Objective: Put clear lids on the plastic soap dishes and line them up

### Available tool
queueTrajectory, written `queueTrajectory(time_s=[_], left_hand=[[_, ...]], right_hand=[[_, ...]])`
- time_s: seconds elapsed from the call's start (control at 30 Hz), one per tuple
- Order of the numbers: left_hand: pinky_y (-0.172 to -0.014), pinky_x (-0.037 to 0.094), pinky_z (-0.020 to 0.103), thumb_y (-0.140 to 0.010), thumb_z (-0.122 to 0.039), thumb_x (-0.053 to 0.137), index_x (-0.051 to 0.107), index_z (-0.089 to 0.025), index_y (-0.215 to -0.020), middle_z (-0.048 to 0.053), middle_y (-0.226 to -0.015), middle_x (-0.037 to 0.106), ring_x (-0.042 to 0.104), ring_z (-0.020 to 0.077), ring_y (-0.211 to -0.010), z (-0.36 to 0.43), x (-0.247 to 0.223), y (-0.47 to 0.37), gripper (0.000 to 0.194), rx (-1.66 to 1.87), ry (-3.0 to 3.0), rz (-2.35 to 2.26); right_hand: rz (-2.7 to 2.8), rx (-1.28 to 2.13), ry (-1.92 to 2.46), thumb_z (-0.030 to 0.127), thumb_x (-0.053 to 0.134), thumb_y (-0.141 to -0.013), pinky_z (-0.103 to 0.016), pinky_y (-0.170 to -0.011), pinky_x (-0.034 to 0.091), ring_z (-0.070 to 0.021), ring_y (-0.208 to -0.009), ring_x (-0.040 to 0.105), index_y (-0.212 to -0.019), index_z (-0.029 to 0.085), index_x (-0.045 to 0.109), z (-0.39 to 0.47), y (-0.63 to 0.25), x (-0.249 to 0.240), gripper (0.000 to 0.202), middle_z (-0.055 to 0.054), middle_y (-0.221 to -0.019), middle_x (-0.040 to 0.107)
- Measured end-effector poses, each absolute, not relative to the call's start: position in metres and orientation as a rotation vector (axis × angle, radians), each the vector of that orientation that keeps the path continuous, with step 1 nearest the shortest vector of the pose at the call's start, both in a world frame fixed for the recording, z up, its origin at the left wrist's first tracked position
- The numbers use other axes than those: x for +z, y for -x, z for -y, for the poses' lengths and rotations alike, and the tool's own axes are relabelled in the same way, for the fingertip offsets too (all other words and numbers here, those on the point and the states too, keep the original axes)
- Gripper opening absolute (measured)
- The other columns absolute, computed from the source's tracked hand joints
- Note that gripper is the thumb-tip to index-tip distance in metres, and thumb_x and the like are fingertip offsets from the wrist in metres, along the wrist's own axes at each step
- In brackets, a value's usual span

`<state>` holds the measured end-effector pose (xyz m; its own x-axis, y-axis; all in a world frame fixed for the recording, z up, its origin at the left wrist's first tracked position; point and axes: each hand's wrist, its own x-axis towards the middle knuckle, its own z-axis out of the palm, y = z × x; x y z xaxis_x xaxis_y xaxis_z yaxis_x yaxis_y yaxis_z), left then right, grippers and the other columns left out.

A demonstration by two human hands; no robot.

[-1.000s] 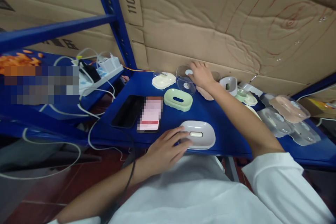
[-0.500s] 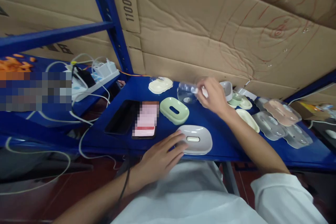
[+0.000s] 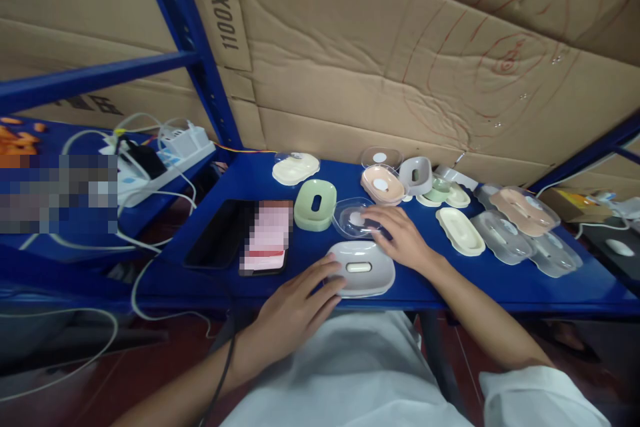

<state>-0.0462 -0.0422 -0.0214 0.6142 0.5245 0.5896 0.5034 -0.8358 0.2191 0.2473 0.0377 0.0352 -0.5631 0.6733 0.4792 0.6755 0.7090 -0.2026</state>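
Observation:
A lilac-grey oval dish point(image 3: 373, 281) with a slot in its middle lies at the front edge of the blue table. My left hand point(image 3: 305, 300) rests on its left side with fingers spread. Just behind the dish lies a clear lid point(image 3: 345, 221) with a white round sticker. The fingers of my right hand point(image 3: 400, 237) touch that lid's right side, spread apart. A green dish point(image 3: 307, 213) stands to the lid's left. Behind it on the right is a peach dish point(image 3: 394, 195) under a clear cover.
Two phones, one dark point(image 3: 215, 233) and one lit point(image 3: 267, 233), lie at left. Cream dish point(image 3: 463, 232), grey dish point(image 3: 424, 187) and several clear-covered dishes are at right. A power strip point(image 3: 185, 153) with cables stands far left; cardboard point(image 3: 340, 47) walls the back.
My right hand has come from the back of the table toward me, and the clear lid now lies closer to the lilac-grey dish. The view has shifted slightly.

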Motion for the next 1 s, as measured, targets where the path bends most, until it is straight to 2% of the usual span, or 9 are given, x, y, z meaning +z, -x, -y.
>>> queueTrajectory(time_s=[0.13,0.23,0.37,0.47,0.53,0.6,0.77,0.9,1.0], left_hand=[[-0.116,0.059,0.039,-0.110,-0.023,0.055,0.067,-0.021,-0.132,0.011,-0.146,0.066,0.059,0.0260,-0.146,0.042,-0.021,0.047,0.025,1.066,-2.770,-0.868],[-0.114,0.060,0.040,-0.110,-0.022,0.054,0.066,-0.021,-0.132,0.012,-0.147,0.064,0.060,0.0271,-0.144,0.043,-0.019,0.047,0.025,1.054,-2.769,-0.871],[-0.105,0.066,0.040,-0.108,-0.023,0.058,0.062,-0.022,-0.134,0.015,-0.154,0.057,0.066,0.0289,-0.138,0.045,-0.020,0.046,0.026,1.083,-2.721,-0.971],[-0.102,0.067,0.040,-0.105,-0.026,0.065,0.057,-0.022,-0.135,0.018,-0.161,0.050,0.061,0.0311,-0.145,0.046,-0.023,0.044,0.031,1.190,-2.612,-1.055],[-0.098,0.069,0.039,-0.105,-0.028,0.065,0.055,-0.023,-0.135,0.018,-0.164,0.048,0.058,0.0310,-0.147,0.047,-0.025,0.043,0.032,1.178,-2.570,-1.088],[-0.090,0.071,0.036,-0.106,-0.033,0.064,0.055,-0.024,-0.138,0.018,-0.166,0.046,0.061,0.0307,-0.145,0.048,-0.025,0.043,0.034,1.124,-2.570,-1.111],[-0.086,0.072,0.036,-0.105,-0.046,0.065,0.048,-0.026,-0.150,0.018,-0.170,0.042,0.064,0.0312,-0.141,0.049,-0.022,0.044,0.052,1.103,-2.556,-1.121],[-0.087,0.071,0.036,-0.108,-0.044,0.060,0.047,-0.026,-0.155,0.017,-0.166,0.049,0.068,0.0305,-0.136,0.047,-0.022,0.042,0.052,1.038,-2.549,-1.190],[-0.095,0.069,0.039,-0.108,-0.042,0.060,0.049,-0.027,-0.156,0.015,-0.164,0.051,0.068,0.0302,-0.136,0.045,-0.024,0.043,0.051,1.041,-2.564,-1.176]], right_hand=[[2.369,-0.059,1.020,0.026,0.050,-0.109,-0.053,-0.121,0.046,-0.0266,-0.149,0.056,-0.146,0.026,0.064,-0.036,-0.255,0.041,0.039,-0.011,-0.156,0.063],[2.263,-0.247,0.905,0.018,0.046,-0.108,-0.051,-0.119,0.050,-0.0257,-0.147,0.059,-0.148,0.028,0.065,-0.020,-0.258,0.045,0.045,-0.009,-0.148,0.069],[2.345,-0.353,0.764,0.013,0.052,-0.106,-0.049,-0.120,0.050,-0.0257,-0.146,0.059,-0.152,0.028,0.062,0.018,-0.251,0.045,0.050,-0.008,-0.142,0.074],[2.501,-0.247,0.838,0.025,0.060,-0.107,-0.052,-0.124,0.045,-0.0268,-0.150,0.055,-0.153,0.025,0.060,0.042,-0.243,0.041,0.046,-0.011,-0.150,0.068],[2.605,-0.118,0.889,0.047,0.068,-0.104,-0.057,-0.127,0.040,-0.0306,-0.156,0.047,-0.155,0.026,0.059,0.049,-0.240,0.038,0.056,-0.012,-0.160,0.059],[2.659,-0.007,0.902,0.058,0.071,-0.099,-0.061,-0.129,0.036,-0.0329,-0.161,0.039,-0.157,0.028,0.056,0.049,-0.239,0.036,0.067,-0.012,-0.167,0.051],[2.639,0.117,0.898,0.043,0.071,-0.103,-0.056,-0.130,0.037,-0.0300,-0.164,0.032,-0.162,0.028,0.052,0.033,-0.240,0.036,0.064,-0.012,-0.174,0.039],[2.680,0.046,0.918,0.048,0.071,-0.101,-0.057,-0.126,0.043,-0.0337,-0.163,0.034,-0.163,0.029,0.051,0.025,-0.238,0.034,0.067,-0.013,-0.174,0.039],[2.733,-0.098,0.932,0.052,0.072,-0.100,-0.062,-0.125,0.042,-0.0379,-0.164,0.029,-0.165,0.030,0.047,0.027,-0.235,0.032,0.073,-0.016,-0.175,0.035]])
